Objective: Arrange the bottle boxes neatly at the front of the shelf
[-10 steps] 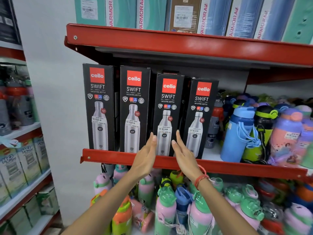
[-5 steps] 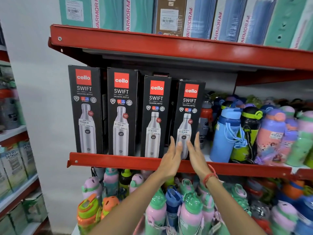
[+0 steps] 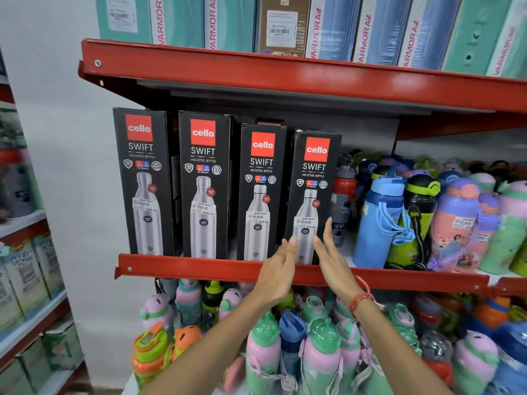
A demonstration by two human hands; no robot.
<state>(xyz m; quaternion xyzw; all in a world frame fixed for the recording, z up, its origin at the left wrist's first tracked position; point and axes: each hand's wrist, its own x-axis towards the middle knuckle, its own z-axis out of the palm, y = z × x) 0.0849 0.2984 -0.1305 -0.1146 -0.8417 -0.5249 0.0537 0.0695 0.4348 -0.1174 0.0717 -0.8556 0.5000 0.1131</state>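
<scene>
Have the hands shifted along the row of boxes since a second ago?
Yes. Both hands, left hand and right hand, moved rightward, from flanking the third box to the fourth box at the row's right end.

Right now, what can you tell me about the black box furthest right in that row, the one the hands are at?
The rightmost box is a tall, black, cardboard-looking carton with a red "cello" square, the words "SWIFT VACUSTEEL BOTTLE", a picture of a steel bottle and a white price sticker. It stands upright at the front of the red shelf, leaning slightly, last of four. The left hand and right hand are open at its lower front, fingers at its face; whether they touch it is unclear. A red-capped bottle stands just to its right.
</scene>
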